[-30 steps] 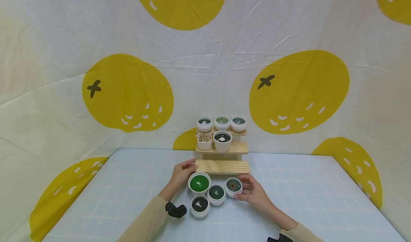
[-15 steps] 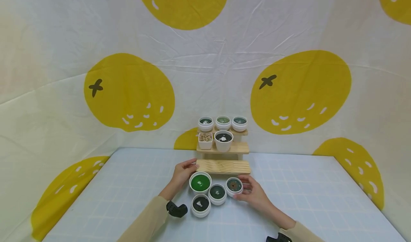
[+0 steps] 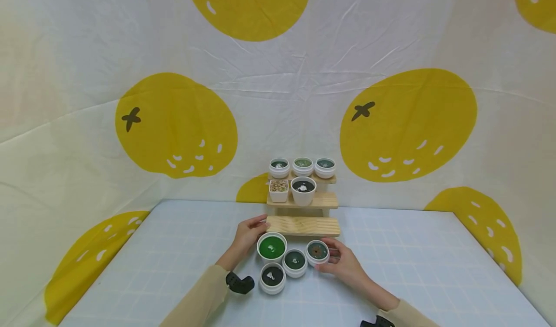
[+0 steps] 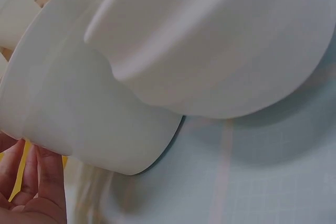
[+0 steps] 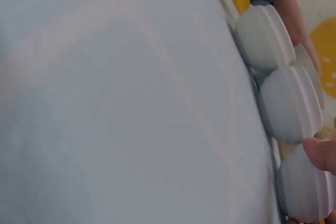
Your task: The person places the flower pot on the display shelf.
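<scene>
My right hand (image 3: 343, 264) holds the right side of a small white round pot (image 3: 317, 253) between thumb and fingers. Its top is dark green with a brown middle. In the right wrist view the thumb (image 5: 321, 153) lies against this pot's rim. My left hand (image 3: 249, 234) touches the left end of the bottom board (image 3: 302, 225) of a wooden tiered stand. Its fingers (image 4: 50, 174) look fairly straight, partly hidden behind a tall white pot in the left wrist view. That bright green-topped pot (image 3: 271, 247) stands beside a dark green one (image 3: 295, 263) and a black-topped one (image 3: 272, 278).
Three white pots, the middle one (image 3: 302, 166) light green on top, line the stand's top tier. On its middle tier are a square pot (image 3: 278, 191) of speckled pebbles and a taller black-topped pot (image 3: 303, 192). A fruit-patterned cloth (image 3: 286, 119) hangs behind the table (image 3: 182, 250).
The view has shifted very slightly. Both hands, the pots and the stand keep the same places relative to one another.
</scene>
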The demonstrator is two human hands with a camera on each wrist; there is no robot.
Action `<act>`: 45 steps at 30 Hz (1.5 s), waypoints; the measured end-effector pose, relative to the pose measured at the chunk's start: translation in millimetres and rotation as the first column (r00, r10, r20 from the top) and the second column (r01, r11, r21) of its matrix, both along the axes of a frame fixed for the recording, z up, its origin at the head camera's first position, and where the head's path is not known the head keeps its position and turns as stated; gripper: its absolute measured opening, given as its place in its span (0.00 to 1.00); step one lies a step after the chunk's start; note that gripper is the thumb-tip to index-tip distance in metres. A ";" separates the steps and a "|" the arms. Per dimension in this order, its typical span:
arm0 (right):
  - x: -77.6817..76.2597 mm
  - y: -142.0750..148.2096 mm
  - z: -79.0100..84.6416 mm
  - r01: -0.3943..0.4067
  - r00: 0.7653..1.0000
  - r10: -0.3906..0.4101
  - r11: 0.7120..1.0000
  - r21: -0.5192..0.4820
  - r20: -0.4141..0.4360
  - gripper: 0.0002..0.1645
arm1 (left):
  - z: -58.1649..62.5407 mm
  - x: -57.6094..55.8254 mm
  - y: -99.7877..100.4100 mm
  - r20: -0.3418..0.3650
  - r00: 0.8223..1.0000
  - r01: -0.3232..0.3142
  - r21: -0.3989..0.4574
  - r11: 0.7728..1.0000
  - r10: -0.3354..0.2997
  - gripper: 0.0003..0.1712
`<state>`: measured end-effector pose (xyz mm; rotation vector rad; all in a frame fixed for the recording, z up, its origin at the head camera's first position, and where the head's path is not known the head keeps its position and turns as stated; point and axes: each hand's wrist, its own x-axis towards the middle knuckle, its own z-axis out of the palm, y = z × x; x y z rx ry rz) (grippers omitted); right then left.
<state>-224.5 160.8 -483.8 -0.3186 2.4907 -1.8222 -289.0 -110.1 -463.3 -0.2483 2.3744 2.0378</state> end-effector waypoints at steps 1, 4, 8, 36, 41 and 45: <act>0.4 -0.3 0.4 0.004 1.000 -0.004 1.000 0.001 0.001 0.46 | -0.4 -0.1 -0.1 0.000 1.000 0.000 0.000 1.000 0.000 0.22; 0.9 -1.3 0.7 0.019 1.000 -0.019 1.000 0.005 0.008 0.45 | -1.1 -0.7 -0.3 0.000 1.000 0.001 0.001 1.000 -0.001 0.22; 0.9 -1.7 0.5 0.029 1.000 -0.029 0.999 0.021 0.008 0.45 | -1.4 -0.7 -0.2 -0.002 1.000 0.002 -0.002 1.000 -0.002 0.23; 6.8 -6.4 3.3 0.130 0.991 -0.131 0.990 0.045 0.000 0.43 | -1.7 -1.3 0.5 -0.010 1.000 0.001 0.010 1.000 -0.001 0.23; 7.5 -5.1 1.6 0.160 0.987 -0.160 0.986 0.038 0.002 0.42 | -1.7 -0.9 0.2 -0.009 1.000 -0.002 0.007 1.000 0.002 0.23; 9.4 -3.3 2.7 0.172 0.985 -0.173 0.985 0.030 0.012 0.42 | -2.4 -0.4 -0.9 -0.005 1.000 0.001 0.001 1.000 -0.001 0.22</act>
